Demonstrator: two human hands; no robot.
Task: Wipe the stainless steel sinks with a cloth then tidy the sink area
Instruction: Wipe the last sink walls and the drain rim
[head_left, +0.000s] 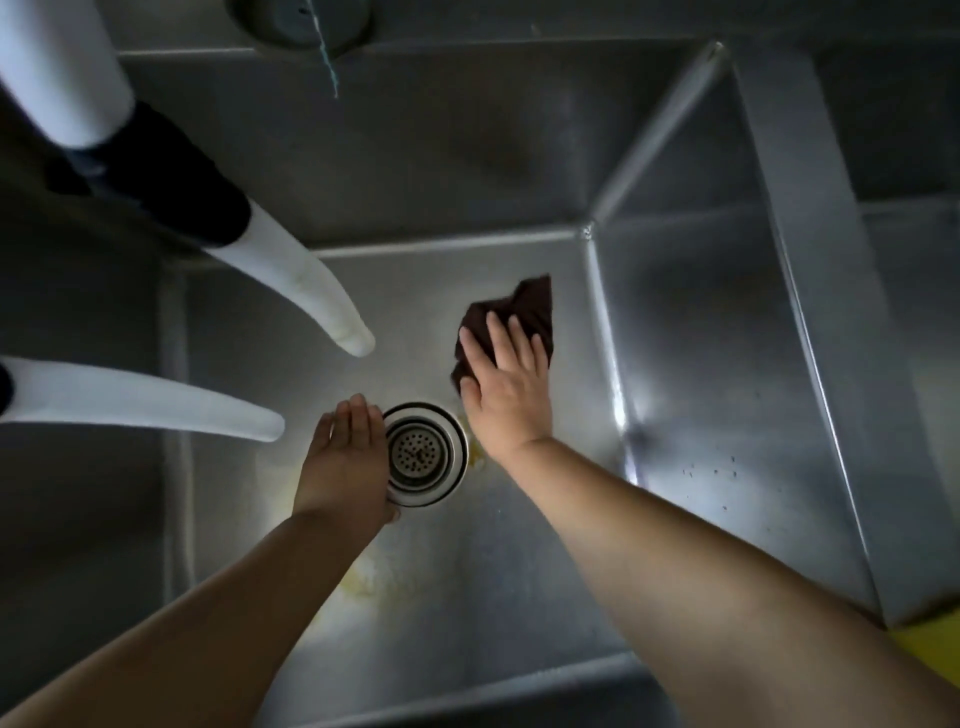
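I look down into a deep stainless steel sink. A dark brown cloth lies on the sink floor, behind and to the right of the round drain strainer. My right hand lies flat on the cloth with straight fingers, pressing it against the steel. My left hand hovers or rests at the drain's left rim, fingers relaxed and holding nothing. Yellowish stains mark the floor near the drain and closer to me.
Two white faucet spouts reach over the sink from the left, the upper spout with a black collar and the lower spout beneath it. A second basin adjoins on the right. Something yellow shows at the right edge.
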